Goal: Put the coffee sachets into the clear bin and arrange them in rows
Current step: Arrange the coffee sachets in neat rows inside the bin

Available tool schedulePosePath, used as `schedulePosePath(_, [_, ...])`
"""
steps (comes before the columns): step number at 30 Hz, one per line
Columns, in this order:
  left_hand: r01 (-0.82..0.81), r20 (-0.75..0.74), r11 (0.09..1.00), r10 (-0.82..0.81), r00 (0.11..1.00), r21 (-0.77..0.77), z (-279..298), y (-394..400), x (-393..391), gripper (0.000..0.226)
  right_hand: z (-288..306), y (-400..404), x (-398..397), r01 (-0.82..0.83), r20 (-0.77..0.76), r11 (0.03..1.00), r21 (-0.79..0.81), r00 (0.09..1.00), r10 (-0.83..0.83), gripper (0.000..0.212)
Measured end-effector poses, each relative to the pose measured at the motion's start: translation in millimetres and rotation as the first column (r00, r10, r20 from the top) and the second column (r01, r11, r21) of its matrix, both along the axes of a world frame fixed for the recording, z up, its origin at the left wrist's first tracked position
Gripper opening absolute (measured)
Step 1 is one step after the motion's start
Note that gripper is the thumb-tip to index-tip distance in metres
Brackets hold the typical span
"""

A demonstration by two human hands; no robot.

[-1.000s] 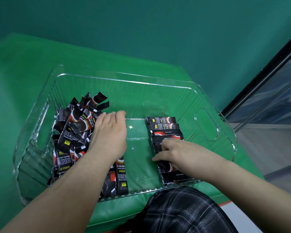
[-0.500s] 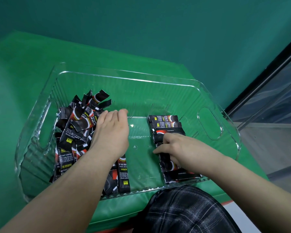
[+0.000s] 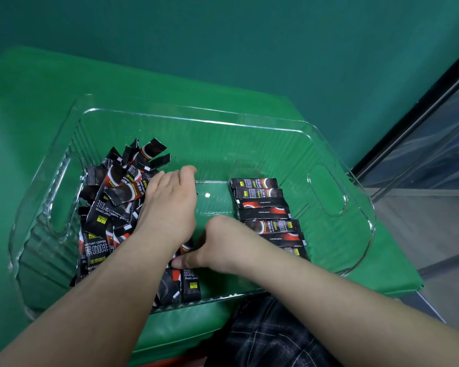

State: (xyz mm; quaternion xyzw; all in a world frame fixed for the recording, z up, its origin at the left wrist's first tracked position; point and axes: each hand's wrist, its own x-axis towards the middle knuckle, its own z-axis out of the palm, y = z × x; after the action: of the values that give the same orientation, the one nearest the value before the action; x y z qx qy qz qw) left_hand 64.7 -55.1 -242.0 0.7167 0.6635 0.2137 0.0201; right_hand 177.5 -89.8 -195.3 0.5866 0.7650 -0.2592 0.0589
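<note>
1. Head view: clear bin (image 3: 326,192) on the green surface (image 3: 37,102), all sachets already inside.
2. Loose pile of sachets (image 3: 112,207) heaped at the bin's left; tidy row of sachets (image 3: 265,215) on the right, long axes crosswise.
3. Left hand (image 3: 167,207) flat, fingers straight, pressing the pile's right edge.
4. Right hand (image 3: 223,245) reaching left across the bare middle, thumb touching a near sachet (image 3: 190,282); fingers hidden, grasp impossible to tell.
5. Near sachet lying lengthwise, near end toward the front wall, closest to the right hand; probably needs a quarter turn to match the row.
</note>
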Motion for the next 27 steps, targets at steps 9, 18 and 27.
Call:
schedulePosePath(9, [0.003,-0.006,1.0,-0.003,1.0,0.002,-1.9,-0.2,-1.3,0.063,-4.8,2.6,0.6,0.057,-0.015,0.997,-0.045,0.998,-0.057,0.043])
schedulePosePath(18, [0.001,-0.002,1.0,-0.001,1.0,-0.013,1.7,-2.0,0.5,0.063,15.7,13.1,29.2,0.11,-0.088,0.992,-0.061,0.989,-0.115,0.02])
schedulePosePath(27, [-0.013,0.01,0.999,0.013,1.0,-0.029,3.2,-2.8,2.2,0.063,63.7,24.0,94.7,-0.194,0.269,0.963,0.188,0.953,0.14,0.006])
